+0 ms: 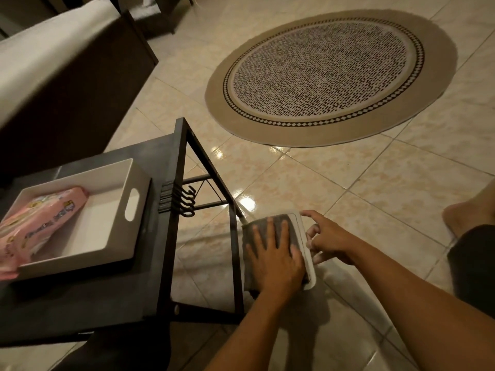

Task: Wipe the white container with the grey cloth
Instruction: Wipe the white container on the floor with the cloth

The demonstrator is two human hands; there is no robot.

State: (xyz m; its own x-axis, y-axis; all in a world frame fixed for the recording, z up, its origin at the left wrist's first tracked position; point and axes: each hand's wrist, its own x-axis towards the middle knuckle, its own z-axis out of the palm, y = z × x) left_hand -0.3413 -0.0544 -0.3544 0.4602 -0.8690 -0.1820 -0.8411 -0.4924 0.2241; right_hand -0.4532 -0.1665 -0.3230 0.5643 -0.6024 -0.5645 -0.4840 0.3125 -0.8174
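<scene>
Two hands on one job. Left hand lies flat, fingers spread, palm pressing the cloth onto the broad face of the container. No pinch there: an open, flat grip, so the whole palm loads the cloth and covers the most area per stroke.

Right hand does the holding. Its grip is loosely curled on the container's right edge, index finger stretched toward the far corner, other fingers tucked at the side wall. How tightly it closes I cannot tell; the rim hides the fingertips. Its purpose, as I judge it, is to brace the container so it doesn't slide under the left palm's push.

Container location: off the bench, out to its right, just past the black frame, low over the floor. Whether it rests on the floor or hangs in my grip is unclear. Keeping it out there leaves both arms room and keeps dirt off the bench.

Cloth covers most of the visible face; only a white strip on the right and the near corner show bare, so those look unwiped from here.

White tray with a pink pack sits on the bench, well apart, untouched. Round rug far off, irrelevant.

Risk: the blurred near corner suggests motion; with a light brace, the container may twist.
</scene>
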